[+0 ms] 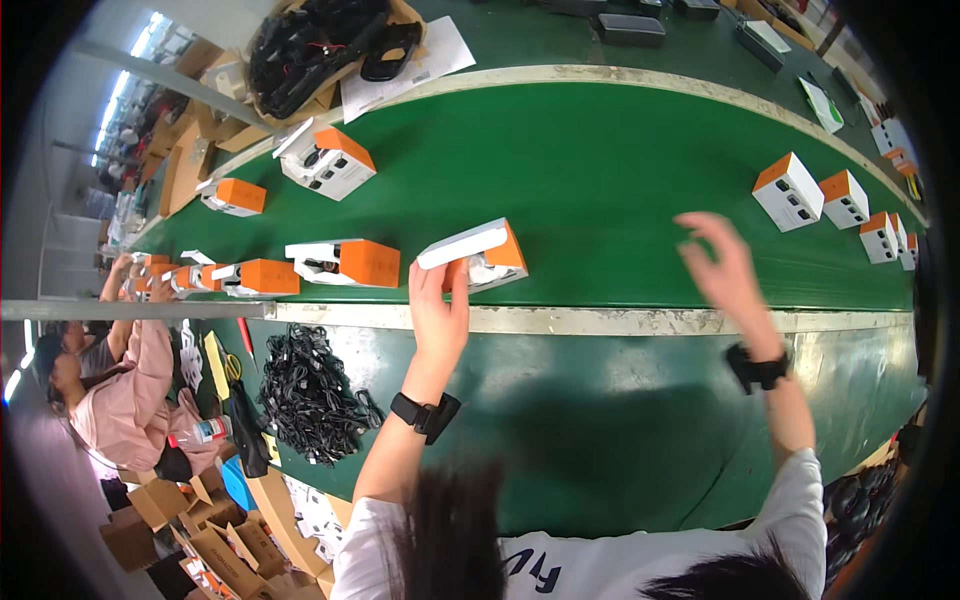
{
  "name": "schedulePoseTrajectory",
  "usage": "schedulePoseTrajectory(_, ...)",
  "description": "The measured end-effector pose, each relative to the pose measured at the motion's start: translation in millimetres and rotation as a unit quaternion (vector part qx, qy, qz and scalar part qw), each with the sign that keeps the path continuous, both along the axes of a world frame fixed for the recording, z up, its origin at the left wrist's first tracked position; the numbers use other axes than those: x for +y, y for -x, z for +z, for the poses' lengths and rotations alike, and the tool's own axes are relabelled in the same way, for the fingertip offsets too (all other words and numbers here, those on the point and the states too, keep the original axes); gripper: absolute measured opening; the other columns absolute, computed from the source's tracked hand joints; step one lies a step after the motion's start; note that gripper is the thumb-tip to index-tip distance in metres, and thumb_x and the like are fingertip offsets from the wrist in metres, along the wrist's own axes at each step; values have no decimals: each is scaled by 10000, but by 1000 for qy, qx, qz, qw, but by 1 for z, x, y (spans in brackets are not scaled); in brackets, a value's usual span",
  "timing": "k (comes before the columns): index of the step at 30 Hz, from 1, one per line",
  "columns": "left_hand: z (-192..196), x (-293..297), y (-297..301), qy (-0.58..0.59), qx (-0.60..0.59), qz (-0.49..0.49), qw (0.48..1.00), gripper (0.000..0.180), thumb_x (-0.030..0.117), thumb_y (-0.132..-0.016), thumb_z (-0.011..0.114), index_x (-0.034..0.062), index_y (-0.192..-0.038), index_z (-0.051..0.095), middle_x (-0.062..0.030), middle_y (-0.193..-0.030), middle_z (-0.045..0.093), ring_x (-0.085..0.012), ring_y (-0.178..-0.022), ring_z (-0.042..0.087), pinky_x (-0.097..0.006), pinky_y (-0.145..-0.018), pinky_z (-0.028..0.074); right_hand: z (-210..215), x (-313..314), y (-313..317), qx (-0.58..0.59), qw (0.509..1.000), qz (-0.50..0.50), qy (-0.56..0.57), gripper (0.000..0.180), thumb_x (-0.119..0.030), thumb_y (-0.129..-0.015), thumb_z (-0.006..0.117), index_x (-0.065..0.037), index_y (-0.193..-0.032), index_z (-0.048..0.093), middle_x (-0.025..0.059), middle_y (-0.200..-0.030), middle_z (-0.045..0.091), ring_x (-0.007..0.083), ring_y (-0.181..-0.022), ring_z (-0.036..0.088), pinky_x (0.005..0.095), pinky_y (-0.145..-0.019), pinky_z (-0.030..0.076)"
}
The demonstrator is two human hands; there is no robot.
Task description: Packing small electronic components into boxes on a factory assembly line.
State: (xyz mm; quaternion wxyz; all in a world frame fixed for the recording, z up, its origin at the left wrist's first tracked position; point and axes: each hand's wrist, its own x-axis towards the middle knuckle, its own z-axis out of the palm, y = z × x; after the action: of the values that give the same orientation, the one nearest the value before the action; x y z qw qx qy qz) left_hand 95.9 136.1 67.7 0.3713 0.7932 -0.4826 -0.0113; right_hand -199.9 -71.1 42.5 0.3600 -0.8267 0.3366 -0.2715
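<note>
Green belt [600, 180] runs across the table with little orange and white boxes on it. Left hand [440, 300] grips the open box [478, 255] at the belt's near edge. Right hand [725, 265] floats above the belt, fingers loose, holding nothing.

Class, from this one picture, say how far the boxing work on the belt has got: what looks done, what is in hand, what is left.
Done: the closed boxes at the belt's right end look finished. In hand: the left hand grips an open box by its raised flap; the right hand hangs open above the belt, holding nothing. Left: the open boxes to the left have flaps up, and a heap of black cables lies by the belt.
</note>
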Motion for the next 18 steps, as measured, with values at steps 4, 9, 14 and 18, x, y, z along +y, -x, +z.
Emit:
schedulePoseTrajectory(4, -11, 5, -11, -17, -113, -24, 993, 185, 72, -832, 625, 34, -1011, 649, -87, -988, 621, -306, -1023, 524, -408, -890, 390, -5, 74, -129, -115, 982, 142, -56, 380, -96, -863, 616, -55, -1231, 533, 125, -1284, 516, 299, -1217, 439, 393, -1024, 367)
schedulePoseTrajectory(9, -7, 4, -15, -26, -139, -38, 989, 261, 143, -770, 718, 61, -1010, 658, -42, -1061, 603, -285, -1111, 485, -414, -937, 358, -14, 95, -173, -158, 980, 114, -34, 330, -127, -848, 621, -57, -1167, 573, 107, -1272, 460, 329, -1176, 425, 421, -978, 399)
schedulePoseTrajectory(14, -6, 2, -13, 7, 0, -56, 998, 367, 154, -686, 788, 67, -1015, 651, -81, -1126, 568, -334, -1142, 460, -434, -953, 374, -3, 90, -182, -127, 975, 143, -117, 329, -80, -824, 614, -57, -1147, 558, 133, -1262, 419, 315, -1159, 442, 387, -923, 457)
schedulePoseTrajectory(18, -3, -3, -14, 3, 22, -61, 998, 309, 114, -697, 762, 62, -980, 648, -79, -1092, 583, -316, -1106, 494, -404, -904, 429, -15, 93, -188, -112, 979, 116, -127, 392, -61, -814, 618, -72, -1195, 526, 123, -1264, 402, 294, -1127, 478, 366, -903, 475)
